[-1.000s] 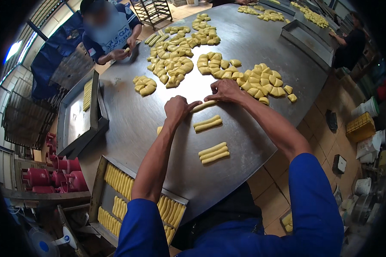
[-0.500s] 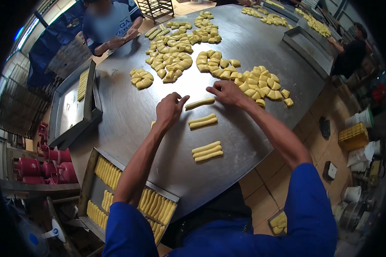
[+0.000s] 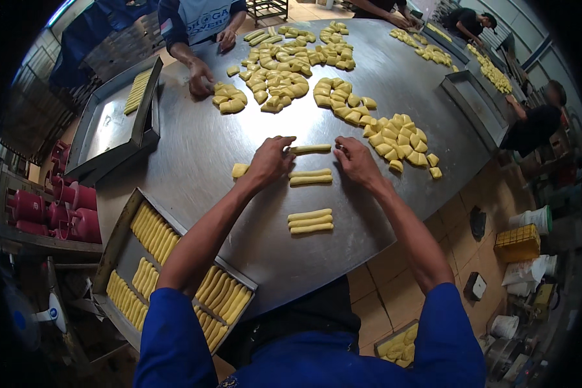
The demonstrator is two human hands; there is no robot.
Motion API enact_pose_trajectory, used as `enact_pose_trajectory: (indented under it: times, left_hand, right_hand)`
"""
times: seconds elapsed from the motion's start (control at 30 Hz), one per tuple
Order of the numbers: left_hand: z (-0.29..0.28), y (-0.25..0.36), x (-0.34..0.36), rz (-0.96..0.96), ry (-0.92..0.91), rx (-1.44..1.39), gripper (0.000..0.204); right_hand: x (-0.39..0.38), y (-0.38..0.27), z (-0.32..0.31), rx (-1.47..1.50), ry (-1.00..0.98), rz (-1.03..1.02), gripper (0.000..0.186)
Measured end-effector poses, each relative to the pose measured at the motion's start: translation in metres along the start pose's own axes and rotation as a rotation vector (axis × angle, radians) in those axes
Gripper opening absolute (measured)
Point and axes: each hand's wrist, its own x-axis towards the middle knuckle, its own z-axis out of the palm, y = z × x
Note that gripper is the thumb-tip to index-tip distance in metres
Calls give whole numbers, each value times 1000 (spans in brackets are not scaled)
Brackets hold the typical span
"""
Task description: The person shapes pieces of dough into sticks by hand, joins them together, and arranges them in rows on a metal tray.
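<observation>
The step in hand looks like shaping a dough stick [image 3: 311,149]: one lies on the table [image 3: 194,181], out from the near edge, with the left hand [image 3: 275,157] at its left end and the right hand [image 3: 357,160] just beyond its right end. The right fingers are loosely curled and parted with nothing between them; the left fingers are bent over the stick's end, but I cannot tell whether they grip it. The next move probably calls for a light, even touch at both ends, so the soft dough stays straight. Nearer the near edge lie a pair [image 3: 310,177] side by side, then a trio [image 3: 310,221], making six sticks in front of the person. One dough piece [image 3: 240,170] sits just beside the left forearm. The heap [image 3: 398,139] toward the right edge and the larger spread [image 3: 281,68] toward the far edge hold too many pieces to count surely. One tray [image 3: 121,253] at the near left corner bears packed sticks, partly hidden by the left arm; another tray [image 3: 107,132] at the left edge bears one row [image 3: 138,92].
</observation>
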Motion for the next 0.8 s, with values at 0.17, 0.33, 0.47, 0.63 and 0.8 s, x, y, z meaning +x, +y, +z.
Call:
enact_pose_trajectory:
  times: [0.17,0.33,0.47,0.63,0.8]
  left_hand:
    - [15,-21,17,88,34,37,30]
    - [-16,3,5,-60,-136,-146,31]
    - [-6,-8,-7,-103,-248,-185,29]
    - [-12,-3,-15,87,-328,-39,30]
    - [-7,7,-31,109,-239,58,50]
  right_hand:
    - [28,-10,22,-52,-55,-121,16]
    - [14,-20,-7,135,-164,142,23]
    - [7,-30,-3,137,-292,219,24]
    - [-5,-37,-4,8,-309,-11,24]
    - [-22,-40,-10,-106,-291,-133,37]
